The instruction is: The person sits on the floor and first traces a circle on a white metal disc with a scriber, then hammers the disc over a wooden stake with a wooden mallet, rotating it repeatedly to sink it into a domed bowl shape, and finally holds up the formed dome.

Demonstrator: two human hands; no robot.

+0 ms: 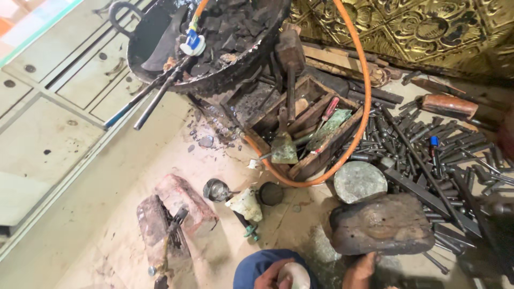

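Pale round lump [294,274] sits cupped in our left hand [270,275], right hand [360,269] grips the dark block [381,223]; we judge it could tip onto the lump.

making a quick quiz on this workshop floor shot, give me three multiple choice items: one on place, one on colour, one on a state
1. Where does the wooden tool box lie?
A. inside the hose loop
B. on the bricks
C. in the pan

2. What colour is the hose?
A. blue
B. orange
C. green

3. What is the state of the left hand?
A. flat on the floor
B. holding a pale round object
C. gripping a hammer

Answers:
1 A, the hose curves around the box.
2 B, it is plainly orange.
3 B, its fingers wrap the pale round object.
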